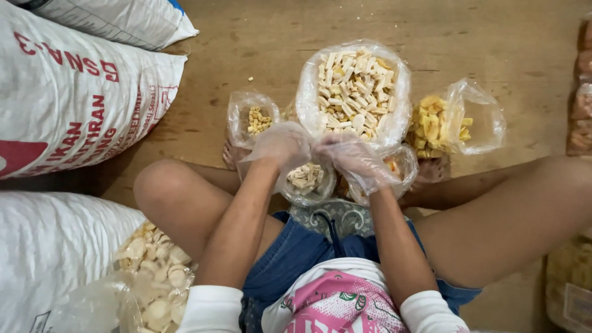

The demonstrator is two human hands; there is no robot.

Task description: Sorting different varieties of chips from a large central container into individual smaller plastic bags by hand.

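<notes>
I sit cross-legged on a wooden floor. My left hand, in a clear plastic glove, grips the rim of a small clear bag holding pale snack sticks. My right hand, also gloved, is closed at the edge of the same bag, just below the big open bag of pale sticks. Whether the right fingers hold sticks is hidden by the glove.
A small bag of yellowish pieces sits left of the big bag, and a bag of yellow chips sits right. Large white woven sacks lie at left. A bag of pale round crackers rests by my left knee. More packed snacks line the right edge.
</notes>
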